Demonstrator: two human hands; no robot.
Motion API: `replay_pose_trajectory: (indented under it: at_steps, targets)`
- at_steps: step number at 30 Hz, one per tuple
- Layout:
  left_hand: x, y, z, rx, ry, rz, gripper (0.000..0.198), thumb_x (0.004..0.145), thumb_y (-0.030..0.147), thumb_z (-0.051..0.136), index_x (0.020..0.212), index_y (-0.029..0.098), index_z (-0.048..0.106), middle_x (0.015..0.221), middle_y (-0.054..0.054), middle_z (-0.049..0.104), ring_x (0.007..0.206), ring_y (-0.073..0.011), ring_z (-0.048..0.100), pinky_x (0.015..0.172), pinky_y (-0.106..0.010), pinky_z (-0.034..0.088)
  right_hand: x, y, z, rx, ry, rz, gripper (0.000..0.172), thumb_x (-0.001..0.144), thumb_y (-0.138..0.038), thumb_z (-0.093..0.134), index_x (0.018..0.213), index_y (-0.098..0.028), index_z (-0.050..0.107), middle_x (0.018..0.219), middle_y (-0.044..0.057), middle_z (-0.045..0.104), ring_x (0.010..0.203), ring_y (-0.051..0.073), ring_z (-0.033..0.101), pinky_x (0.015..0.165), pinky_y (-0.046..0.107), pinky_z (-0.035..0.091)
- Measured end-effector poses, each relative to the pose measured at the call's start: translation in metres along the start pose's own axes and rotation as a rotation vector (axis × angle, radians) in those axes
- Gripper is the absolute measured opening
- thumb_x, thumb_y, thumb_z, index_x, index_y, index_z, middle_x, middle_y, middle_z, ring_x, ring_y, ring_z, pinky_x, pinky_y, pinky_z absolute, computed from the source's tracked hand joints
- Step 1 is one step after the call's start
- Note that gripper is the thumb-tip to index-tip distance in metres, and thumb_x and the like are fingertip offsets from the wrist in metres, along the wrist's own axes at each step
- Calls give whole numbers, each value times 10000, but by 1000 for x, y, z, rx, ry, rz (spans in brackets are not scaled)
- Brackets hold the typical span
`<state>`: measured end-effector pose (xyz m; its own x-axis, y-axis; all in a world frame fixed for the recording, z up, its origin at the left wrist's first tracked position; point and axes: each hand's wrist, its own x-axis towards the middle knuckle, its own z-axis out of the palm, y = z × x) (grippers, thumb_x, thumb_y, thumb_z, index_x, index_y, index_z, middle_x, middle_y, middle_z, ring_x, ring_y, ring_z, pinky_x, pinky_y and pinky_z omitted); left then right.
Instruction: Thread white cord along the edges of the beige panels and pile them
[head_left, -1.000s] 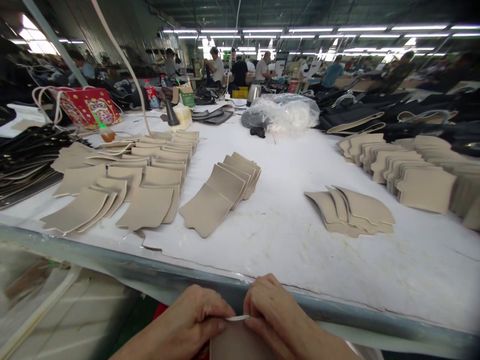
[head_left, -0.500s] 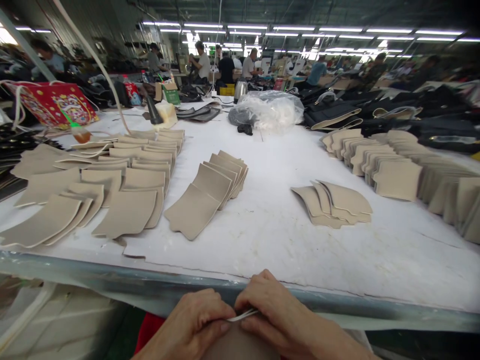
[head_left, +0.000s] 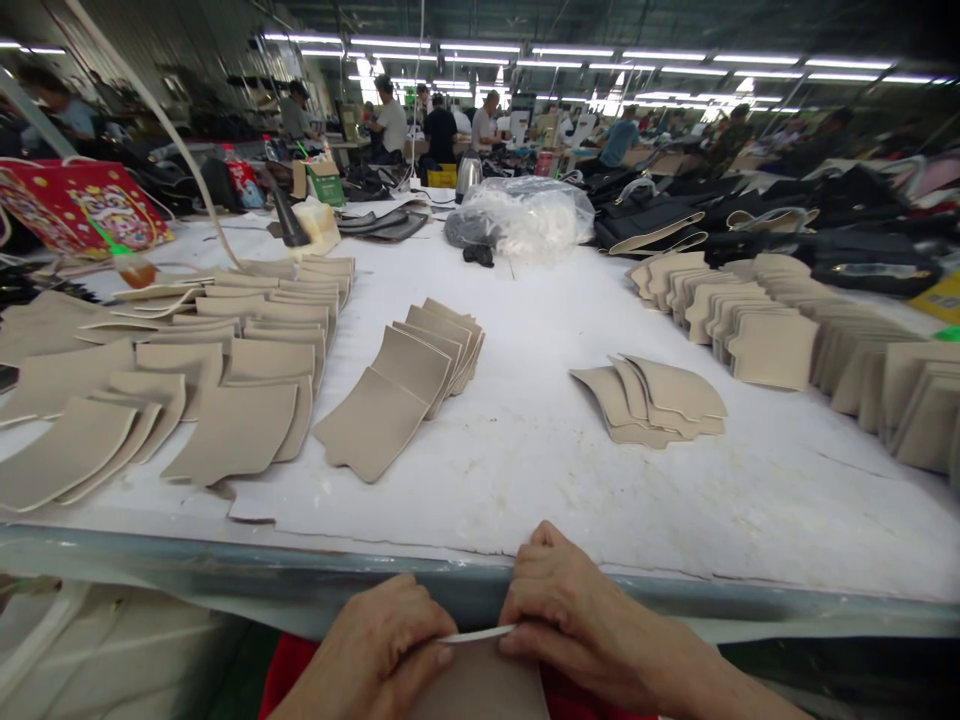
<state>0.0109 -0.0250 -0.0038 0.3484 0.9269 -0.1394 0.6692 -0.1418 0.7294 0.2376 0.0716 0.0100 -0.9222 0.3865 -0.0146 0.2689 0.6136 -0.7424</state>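
Observation:
Below the table's front edge, a beige leather-like panel (head_left: 484,682) with a pale edge is held between both hands. My left hand (head_left: 386,640) pinches its upper edge at the left, thumb below and fingers curled over. My right hand (head_left: 574,615) grips the same edge at the right in a similar pinch. Between the two hands a short stretch of the pale edge shows; the panel's lower part runs out of view. On the table ahead lie a fanned stack of beige panels (head_left: 382,410) and a smaller pile of curved panels (head_left: 675,395).
Rows of beige panels (head_left: 232,425) cover the table's left side. More panels (head_left: 776,348) stand in rows at the right. Farther back are a clear plastic bag (head_left: 536,220), black bags (head_left: 660,215) and a red gift bag (head_left: 75,205). People work in the background.
My hands have moved slightly apart along the panel's edge, my right hand shifting right. The edge between them now looks straighter. The whole view has shifted a little.

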Motion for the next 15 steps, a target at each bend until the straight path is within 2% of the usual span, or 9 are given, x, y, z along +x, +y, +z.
replay_pose_trajectory:
  at_steps: [3, 6, 9, 13, 15]
  targets:
    - [12, 11, 8, 81, 6, 21, 243, 947, 275, 508, 824, 206, 707, 763, -17, 681, 740, -166, 627, 622, -220, 387, 2, -3, 3, -16, -6, -3, 258, 996, -309, 522, 766, -197, 558, 724, -26, 583, 770, 144, 543, 855, 335, 317]
    - [16, 12, 14, 148, 25, 40, 301, 971, 316, 488, 784, 202, 695, 719, -11, 679, 679, -163, 626, 598, -232, 376, 1, -4, 3, -10, 16, 16, 267, 986, -315, 532, 747, -198, 539, 691, -34, 545, 732, 138, 522, 834, 323, 325]
    - [7, 1, 14, 126, 27, 49, 295, 974, 331, 485, 792, 208, 681, 716, 7, 680, 672, -152, 633, 608, -222, 382, -4, 0, 4, 19, 38, 32, 288, 990, -332, 527, 735, -198, 522, 672, -41, 508, 708, 133, 503, 821, 308, 334]
    - [-11, -16, 8, 68, 45, -13, 345, 998, 335, 433, 756, 205, 642, 712, 18, 662, 695, -130, 633, 604, -189, 376, -9, 8, 6, 66, 43, 39, 371, 1015, -416, 483, 714, -200, 504, 647, -54, 497, 669, 122, 477, 790, 310, 328]
    - [-17, -19, 5, 50, 85, 12, 369, 1011, 347, 402, 759, 204, 631, 707, 22, 660, 683, -121, 627, 602, -185, 370, -8, 10, 7, 90, 45, 50, 429, 1024, -465, 441, 694, -198, 498, 637, -53, 503, 654, 121, 465, 772, 311, 330]
